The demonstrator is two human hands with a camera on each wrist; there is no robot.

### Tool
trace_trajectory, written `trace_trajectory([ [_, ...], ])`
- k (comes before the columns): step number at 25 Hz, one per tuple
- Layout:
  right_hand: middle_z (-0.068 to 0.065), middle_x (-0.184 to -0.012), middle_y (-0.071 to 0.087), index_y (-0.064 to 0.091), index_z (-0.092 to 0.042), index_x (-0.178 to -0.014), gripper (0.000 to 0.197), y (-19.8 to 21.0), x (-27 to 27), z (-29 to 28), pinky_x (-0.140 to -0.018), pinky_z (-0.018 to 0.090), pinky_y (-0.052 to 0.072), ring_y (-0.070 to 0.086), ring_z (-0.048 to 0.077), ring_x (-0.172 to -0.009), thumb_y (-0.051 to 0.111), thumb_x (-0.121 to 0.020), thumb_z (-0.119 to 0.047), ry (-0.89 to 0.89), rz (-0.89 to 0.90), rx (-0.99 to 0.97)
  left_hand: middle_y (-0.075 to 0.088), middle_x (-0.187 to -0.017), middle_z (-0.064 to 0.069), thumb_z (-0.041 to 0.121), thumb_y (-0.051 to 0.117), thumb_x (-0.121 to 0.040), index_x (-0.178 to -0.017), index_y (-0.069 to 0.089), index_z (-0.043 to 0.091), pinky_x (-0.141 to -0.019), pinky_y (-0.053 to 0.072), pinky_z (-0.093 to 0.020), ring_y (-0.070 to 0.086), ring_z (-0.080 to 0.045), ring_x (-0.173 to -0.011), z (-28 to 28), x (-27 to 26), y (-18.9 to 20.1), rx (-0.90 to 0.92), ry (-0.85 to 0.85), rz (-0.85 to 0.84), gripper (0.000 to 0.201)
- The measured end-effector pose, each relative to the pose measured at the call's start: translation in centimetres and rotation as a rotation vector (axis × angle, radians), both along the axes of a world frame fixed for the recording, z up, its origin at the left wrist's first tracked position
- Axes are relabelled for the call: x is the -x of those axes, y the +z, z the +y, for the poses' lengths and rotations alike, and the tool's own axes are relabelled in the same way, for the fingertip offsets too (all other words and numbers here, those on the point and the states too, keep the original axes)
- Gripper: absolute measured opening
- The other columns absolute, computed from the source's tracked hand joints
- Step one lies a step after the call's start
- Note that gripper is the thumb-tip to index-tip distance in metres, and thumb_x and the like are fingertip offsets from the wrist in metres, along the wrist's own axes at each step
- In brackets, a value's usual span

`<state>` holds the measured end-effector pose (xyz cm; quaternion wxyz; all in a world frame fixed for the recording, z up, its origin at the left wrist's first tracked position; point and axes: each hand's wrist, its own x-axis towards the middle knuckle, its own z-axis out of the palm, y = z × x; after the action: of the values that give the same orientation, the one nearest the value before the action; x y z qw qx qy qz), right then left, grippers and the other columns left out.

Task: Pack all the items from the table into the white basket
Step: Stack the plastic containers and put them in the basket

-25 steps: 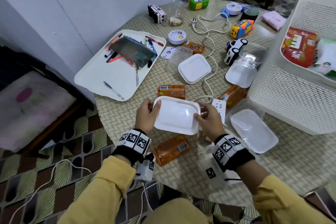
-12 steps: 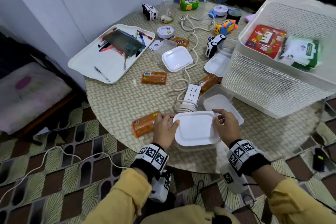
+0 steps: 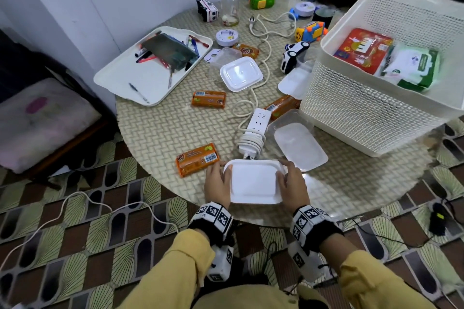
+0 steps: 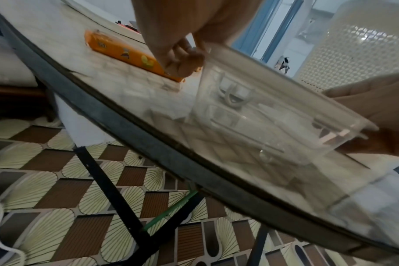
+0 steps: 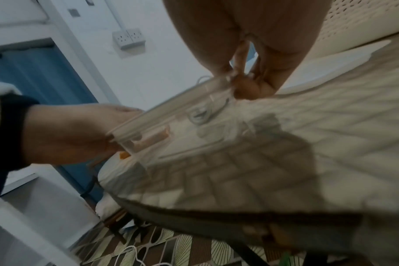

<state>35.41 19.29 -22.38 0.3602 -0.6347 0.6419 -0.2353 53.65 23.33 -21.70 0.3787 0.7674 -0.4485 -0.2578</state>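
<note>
Clearly the lidded container (image 3: 253,182) is a light thing: thin clear plastic walls under a white snap lid, and the left wrist view shows nothing inside it. I judge it stiff enough to lift by its ends, yet the walls would likely flex and the smooth plastic could slip if squeezed hard, so the rim under the lid, at the 2 short ends, looks the safest hold. It sits at the near edge of the worktop (image 3: 160,133), just beside an orange packet (image 3: 197,159) on its left, well apart from the white basket (image 3: 371,118). The left hand (image 3: 217,182) clasps the left end and the right hand (image 3: 292,183) the right end, so the box lies between both palms. On each hand the fingers (image 4: 182,59) curl onto the rim, clamped on the container, thumbs at the lid's edge.
</note>
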Motion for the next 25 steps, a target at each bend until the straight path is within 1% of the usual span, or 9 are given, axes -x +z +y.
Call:
trace_trajectory([
  [3, 0.003, -0.084, 0.053, 0.041, -0.016, -0.131, 0.034, -0.2, -0.1, 0.4, -0.072, 0.033, 0.038, 0.055, 0.025, -0.084, 0.043, -0.098, -0.025, -0.019, -0.055, -0.032, 0.061, -0.108, -0.007, 0.023, 0.049, -0.098, -0.114, 0.058, 0.008, -0.073, 0.038, -0.027, 0.057, -0.024, -0.094, 0.3, 0.1, -0.5, 0.023, 0.011, 0.020, 0.024],
  [4, 0.004, -0.085, 0.057, 0.039, -0.017, -0.130, 0.033, -0.1, -0.2, 0.4, -0.072, 0.033, 0.039, 0.058, 0.026, -0.085, 0.041, -0.099, -0.028, -0.020, -0.052, -0.044, 0.063, -0.101, -0.006, 0.025, 0.050, -0.098, -0.112, 0.058, 0.010, -0.070, 0.038, -0.027, 0.057, -0.022, -0.088, 0.3, 0.2, -0.6, 0.025, 0.029, 0.037, 0.023],
  [7, 0.015, -0.097, 0.066, 0.034, -0.019, -0.132, 0.035, 0.3, -0.5, 0.3, -0.076, 0.041, 0.047, 0.063, 0.035, -0.092, 0.034, -0.100, -0.035, -0.010, 0.012, -0.086, 0.059, -0.073, -0.002, 0.037, 0.049, -0.096, -0.103, 0.058, 0.017, -0.057, 0.036, -0.028, 0.053, -0.017, -0.067, 0.3, 0.6, -0.7, 0.042, 0.105, 0.116, 0.023],
  [9, 0.019, -0.098, 0.066, 0.032, -0.020, -0.135, 0.037, 0.6, -0.7, 0.4, -0.078, 0.045, 0.048, 0.062, 0.038, -0.092, 0.031, -0.101, -0.036, -0.001, 0.083, -0.101, 0.059, -0.067, -0.003, 0.042, 0.048, -0.096, -0.097, 0.058, 0.022, -0.055, 0.036, -0.027, 0.051, -0.016, -0.059, 0.3, 0.6, -1.0, 0.045, 0.134, 0.176, 0.022],
  [13, 0.017, -0.097, 0.066, 0.032, -0.025, -0.137, 0.038, 1.2, -0.9, 0.7, -0.077, 0.042, 0.046, 0.062, 0.036, -0.092, 0.028, -0.102, -0.036, 0.001, 0.138, -0.095, 0.058, -0.069, 0.002, 0.041, 0.050, -0.095, -0.088, 0.056, 0.025, -0.057, 0.035, -0.025, 0.051, -0.016, -0.063, -0.2, -0.2, -1.8, 0.044, 0.103, 0.274, 0.018],
  [16, 0.016, -0.099, 0.065, 0.031, -0.025, -0.139, 0.039, 1.6, -1.0, 0.7, -0.078, 0.042, 0.047, 0.062, 0.036, -0.093, 0.028, -0.101, -0.036, 0.012, 0.190, -0.092, 0.054, -0.064, 0.006, 0.044, 0.050, -0.094, -0.087, 0.054, 0.026, -0.058, 0.034, -0.026, 0.048, -0.014, -0.061, -0.4, -0.2, -1.8, 0.048, 0.101, 0.251, 0.019],
  [18, 0.015, -0.101, 0.065, 0.030, -0.023, -0.140, 0.040, 1.9, -1.1, 0.8, -0.076, 0.041, 0.045, 0.062, 0.036, -0.094, 0.027, -0.102, -0.034, 0.026, 0.245, -0.085, 0.056, -0.066, 0.007, 0.041, 0.048, -0.096, -0.093, 0.054, 0.023, -0.060, 0.036, -0.027, 0.052, -0.015, -0.063, -0.3, 0.3, -1.4, 0.010, 0.106, 0.185, 0.020],
  [22, 0.012, -0.108, 0.064, 0.031, -0.020, -0.137, 0.039, 2.2, -1.0, 0.1, -0.075, 0.040, 0.044, 0.062, 0.035, -0.095, 0.026, -0.102, -0.034, 0.066, 0.329, -0.060, 0.066, -0.083, -0.002, 0.043, 0.042, -0.098, -0.105, 0.057, 0.019, -0.065, 0.042, -0.031, 0.060, -0.023, -0.079, -0.8, 0.5, -0.3, -0.063, 0.077, 0.020, 0.030],
  [25, 0.014, -0.112, 0.062, 0.034, -0.017, -0.133, 0.034, 2.5, 0.2, -0.8, -0.075, 0.041, 0.043, 0.060, 0.035, -0.097, 0.030, -0.102, -0.030, 0.042, 0.315, -0.055, 0.068, -0.090, -0.004, 0.041, 0.039, -0.100, -0.108, 0.059, 0.017, -0.070, 0.044, -0.033, 0.062, -0.025, -0.085, -1.1, 0.1, 0.2, -0.051, -0.039, 0.093, 0.032],
])
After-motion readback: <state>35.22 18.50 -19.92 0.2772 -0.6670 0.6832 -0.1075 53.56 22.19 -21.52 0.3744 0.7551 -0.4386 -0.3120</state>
